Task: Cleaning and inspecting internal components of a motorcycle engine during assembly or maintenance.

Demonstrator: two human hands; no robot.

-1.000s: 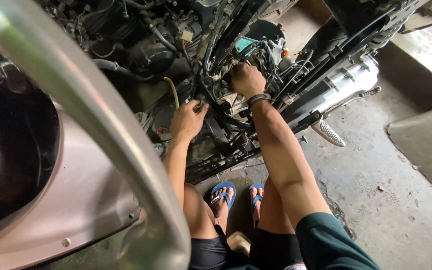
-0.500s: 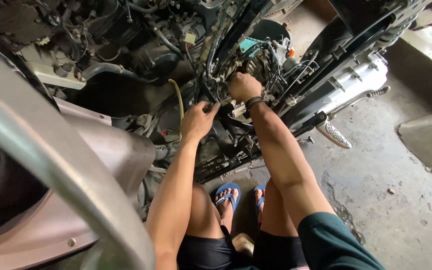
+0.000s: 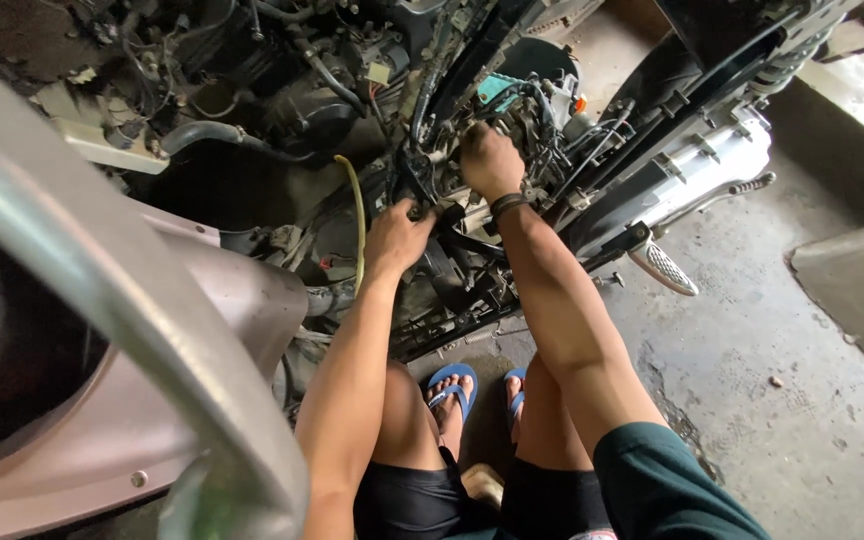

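Note:
A stripped scooter engine (image 3: 312, 110) with hoses and wires lies open in front of me. My left hand (image 3: 397, 237) is curled around a black bracket (image 3: 444, 222) low in the engine bay, next to a yellow hose (image 3: 357, 215). Just above and to the right, my right hand (image 3: 489, 160), with a dark band on its wrist, is closed on a metal engine part among black cables, below a teal connector (image 3: 497, 90). What its fingers hold is hidden behind the hand.
A thick silver grab rail (image 3: 122, 300) and a grey body panel (image 3: 72, 440) fill the near left. A white and black exhaust cover (image 3: 712, 165) and a footpeg (image 3: 664, 268) stand at the right. My feet in blue sandals (image 3: 452, 385) rest on the concrete floor (image 3: 782, 380).
My view has shifted, so the silver rail sits further left. My left hand has edged slightly toward the right hand. The right hand has stayed on the same spot.

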